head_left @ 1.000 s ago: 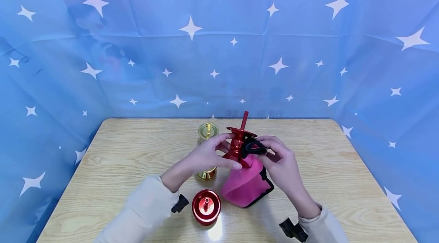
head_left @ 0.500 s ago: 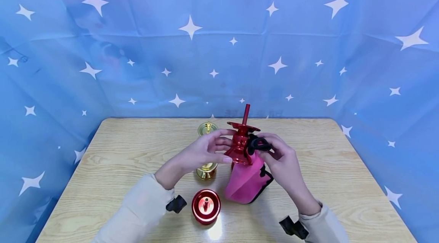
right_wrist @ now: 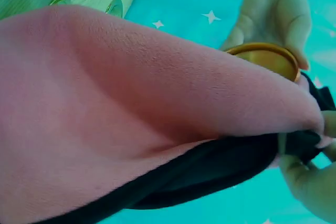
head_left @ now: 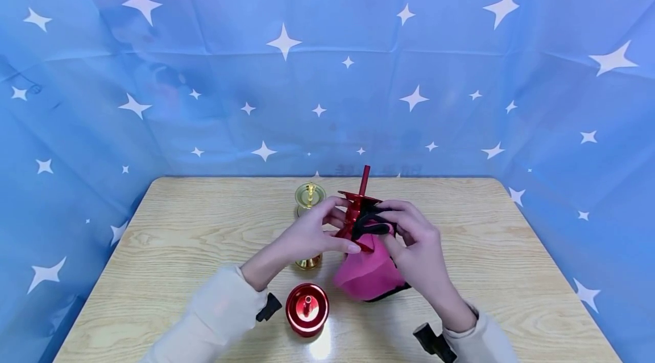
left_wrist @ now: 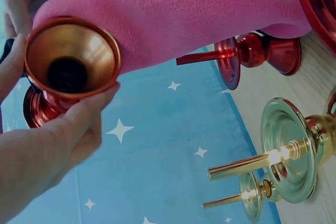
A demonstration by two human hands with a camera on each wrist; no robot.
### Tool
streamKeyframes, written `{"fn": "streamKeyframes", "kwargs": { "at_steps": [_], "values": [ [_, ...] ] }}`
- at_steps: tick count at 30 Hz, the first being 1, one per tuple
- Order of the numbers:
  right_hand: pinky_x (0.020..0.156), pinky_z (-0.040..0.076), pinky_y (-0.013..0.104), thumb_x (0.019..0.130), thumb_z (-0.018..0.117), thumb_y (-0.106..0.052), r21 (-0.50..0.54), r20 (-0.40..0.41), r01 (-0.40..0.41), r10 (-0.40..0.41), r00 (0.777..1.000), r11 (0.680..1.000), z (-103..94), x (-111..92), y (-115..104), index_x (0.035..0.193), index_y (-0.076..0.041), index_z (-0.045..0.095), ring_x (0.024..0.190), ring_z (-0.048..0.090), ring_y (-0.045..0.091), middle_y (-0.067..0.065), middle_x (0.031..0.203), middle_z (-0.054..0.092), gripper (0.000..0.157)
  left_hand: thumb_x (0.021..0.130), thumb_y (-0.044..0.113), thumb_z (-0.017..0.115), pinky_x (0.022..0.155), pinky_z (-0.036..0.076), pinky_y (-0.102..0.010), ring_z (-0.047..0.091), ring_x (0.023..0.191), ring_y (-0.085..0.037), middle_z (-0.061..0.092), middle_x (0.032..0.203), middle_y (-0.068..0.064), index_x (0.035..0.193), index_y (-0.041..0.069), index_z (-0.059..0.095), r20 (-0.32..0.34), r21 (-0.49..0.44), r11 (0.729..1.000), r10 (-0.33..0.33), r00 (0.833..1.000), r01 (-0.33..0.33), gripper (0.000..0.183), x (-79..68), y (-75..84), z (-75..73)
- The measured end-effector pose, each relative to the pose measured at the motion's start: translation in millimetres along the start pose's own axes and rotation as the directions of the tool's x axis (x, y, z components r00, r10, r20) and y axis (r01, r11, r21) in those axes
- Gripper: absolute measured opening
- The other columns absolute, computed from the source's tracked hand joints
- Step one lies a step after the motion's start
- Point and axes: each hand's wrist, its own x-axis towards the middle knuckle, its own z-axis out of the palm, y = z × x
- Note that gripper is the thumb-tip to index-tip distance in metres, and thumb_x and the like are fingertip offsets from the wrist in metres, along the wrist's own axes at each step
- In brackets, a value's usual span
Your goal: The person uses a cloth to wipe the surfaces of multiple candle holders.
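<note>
My left hand [head_left: 312,233] holds a red metal candlestick [head_left: 364,181] by its body and base. In the left wrist view, the hollow base of this candlestick [left_wrist: 97,51] shows a gold-coloured inside. A pink cloth with black edging [head_left: 367,277] is pinched in my right hand [head_left: 417,243] and lies against the candlestick's right side. The cloth hangs down over the table. In the right wrist view, the pink cloth [right_wrist: 115,87] covers most of the candlestick, leaving part of its gold rim [right_wrist: 268,59] in sight.
A red candlestick [head_left: 307,310] stands at the front of the wooden table [head_left: 215,226]. Another red candlestick [left_wrist: 252,53] stands behind the cloth. Two gold candlesticks, a rear one [head_left: 309,195] and a nearer one [head_left: 309,263], stand under and beside my left forearm.
The held candlestick rises slightly, then comes back down. My left fingers loosen and close round it again. My right hand has shifted the cloth's black edge further across the candlestick.
</note>
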Motion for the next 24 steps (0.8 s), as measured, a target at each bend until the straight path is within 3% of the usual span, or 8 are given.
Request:
{"fn": "streamKeyframes", "kwargs": {
  "at_steps": [3,9,12,16,18,21,24],
  "values": [
    [0.072,0.05,0.016,0.073,0.056,0.026,0.06,-0.001,0.0,0.0,1.0,0.998,-1.8,0,0,0.094,0.009,0.064,0.095,0.058,0.014,0.019,0.106,0.056,0.029,0.077,0.005,0.073,0.085,0.049,-0.029,0.052,0.103,-0.021,0.054,0.11,-0.011,0.129,-0.002,0.041,0.052,-0.055,0.998,-0.003,0.999,0.006,0.062,-1.5,0.1,-4.0],
    [0.07,0.052,0.019,0.075,0.055,0.024,0.138,0.001,-0.179,0.18,0.984,0.974,-7.4,-1,7,0.098,0.008,0.063,0.093,0.06,0.011,0.016,0.109,0.057,0.029,0.081,-0.007,0.063,0.095,0.042,-0.032,0.045,0.117,-0.028,0.046,0.127,-0.019,0.136,-0.007,0.03,0.183,-0.238,0.971,0.064,0.981,-0.019,0.065,-5.3,3.1,-8.9],
    [0.067,0.053,0.019,0.077,0.058,0.02,0.128,0.018,-0.203,0.202,0.979,0.971,-7.0,-2,9,0.098,0.007,0.063,0.093,0.059,0.011,0.015,0.109,0.057,0.025,0.08,0.0,0.067,0.093,0.044,-0.031,0.047,0.114,-0.026,0.049,0.124,-0.016,0.136,-0.003,0.033,0.151,-0.181,0.983,0.059,0.987,-0.031,0.066,-3.9,4.6,-5.3],
    [0.07,0.051,0.016,0.074,0.06,0.021,0.038,0.012,-0.121,0.12,0.993,0.992,-4.3,-3,6,0.093,0.004,0.065,0.094,0.058,0.01,0.014,0.106,0.058,0.026,0.074,0.011,0.076,0.08,0.049,-0.028,0.053,0.101,-0.019,0.056,0.11,-0.007,0.132,0.003,0.042,0.048,-0.022,0.999,-0.027,0.998,0.028,0.067,-1.2,3.8,1.5],
    [0.075,0.05,0.017,0.072,0.06,0.023,-0.006,0.01,-0.047,0.047,0.999,0.999,-2.5,-3,1,0.091,0.003,0.066,0.096,0.057,0.012,0.014,0.104,0.059,0.028,0.073,0.01,0.077,0.076,0.05,-0.027,0.053,0.096,-0.018,0.057,0.104,-0.006,0.129,0.002,0.044,0.033,-0.001,0.999,-0.046,0.998,0.046,0.066,-0.7,2.3,3.1],
    [0.079,0.049,0.018,0.071,0.057,0.026,0.008,0.014,0.05,-0.05,0.999,0.999,-1.5,-2,-4,0.092,0.006,0.066,0.096,0.058,0.016,0.018,0.104,0.058,0.031,0.073,0.005,0.076,0.077,0.05,-0.026,0.053,0.094,-0.017,0.057,0.102,-0.008,0.127,-0.003,0.045,0.056,-0.037,0.998,-0.041,0.998,0.043,0.062,-0.4,-0.7,2.0],
    [0.075,0.051,0.018,0.072,0.056,0.026,0.045,0.013,0.019,-0.019,1.0,0.999,-5.2,-1,-2,0.094,0.007,0.064,0.097,0.058,0.014,0.019,0.106,0.057,0.031,0.074,-0.003,0.072,0.082,0.049,-0.028,0.054,0.098,-0.019,0.056,0.108,-0.012,0.129,-0.006,0.039,0.102,-0.175,0.984,-0.022,0.995,0.04,0.065,-2.1,-0.9,-3.0]
  ]
}}
